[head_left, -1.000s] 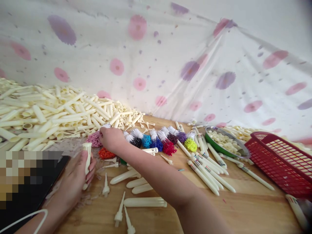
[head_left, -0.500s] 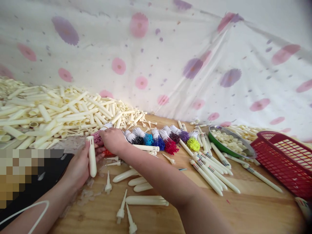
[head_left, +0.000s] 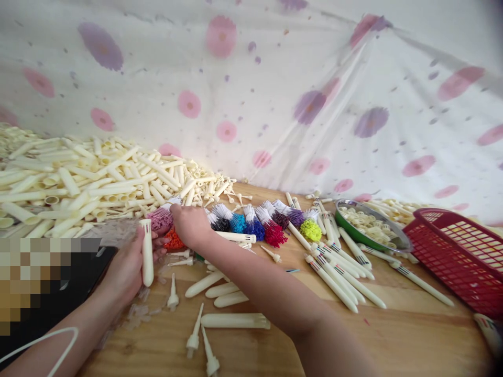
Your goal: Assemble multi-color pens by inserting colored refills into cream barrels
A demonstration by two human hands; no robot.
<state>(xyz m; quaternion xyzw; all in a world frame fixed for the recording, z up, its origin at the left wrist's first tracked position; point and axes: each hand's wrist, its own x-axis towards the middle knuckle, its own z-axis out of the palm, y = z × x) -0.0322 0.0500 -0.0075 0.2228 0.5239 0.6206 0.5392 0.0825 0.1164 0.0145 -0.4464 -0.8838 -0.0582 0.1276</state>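
My left hand (head_left: 128, 264) grips a cream pen barrel (head_left: 147, 254) upright, its slotted end at the top and its rounded tip down. My right hand (head_left: 191, 226) reaches across to a row of coloured pen refill bundles, its fingers closed over the orange bundle (head_left: 173, 240). Whatever those fingers pinch is hidden. Just left of them lies the pink bundle (head_left: 160, 217). Black (head_left: 221, 224), light blue (head_left: 238, 223), dark blue (head_left: 254, 228), red (head_left: 275, 234), purple (head_left: 295, 217) and yellow-green (head_left: 311, 229) bundles run off to the right.
A heap of cream barrels (head_left: 90, 178) fills the back left. Loose barrels (head_left: 236, 320) and pointed cream pieces (head_left: 194, 335) lie in front. Multicolour pens (head_left: 334, 280), a green-sided bowl of small parts (head_left: 356, 238) and a red basket (head_left: 451, 256) stand right. A black object (head_left: 88, 277) lies left.
My right hand has shifted slightly right, from over the pink bundle to over the orange one, uncovering more of both. My left hand still holds the pen barrel in nearly the same place.
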